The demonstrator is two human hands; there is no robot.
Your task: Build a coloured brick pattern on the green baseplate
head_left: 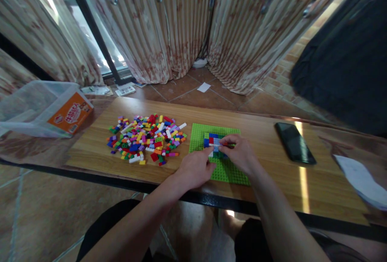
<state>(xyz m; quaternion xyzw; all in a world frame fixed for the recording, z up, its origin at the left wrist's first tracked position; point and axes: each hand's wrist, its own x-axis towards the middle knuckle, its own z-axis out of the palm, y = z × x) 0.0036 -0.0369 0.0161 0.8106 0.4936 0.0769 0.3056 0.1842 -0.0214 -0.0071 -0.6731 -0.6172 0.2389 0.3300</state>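
Observation:
A green studded baseplate [198, 133] lies on the wooden table, with a low block of blue, red, white and green toy bricks [213, 140] built on it. My left hand [196, 168] is at the near left of this block. Its index finger reaches out to touch the bricks, and the thumb stands apart, with nothing visible in its grasp. From the right, my right hand [240, 153] pinches at the block's right side. A small reddish brick [231, 145] shows between its fingers, which partly cover the bricks there.
A spread pile of loose, many-coloured bricks [148, 137] lies left of the baseplate on the table [260, 133]. To the right are a black phone [294, 143] and white paper [363, 179]. A clear plastic bin [39, 107] with an orange label stands at the far left.

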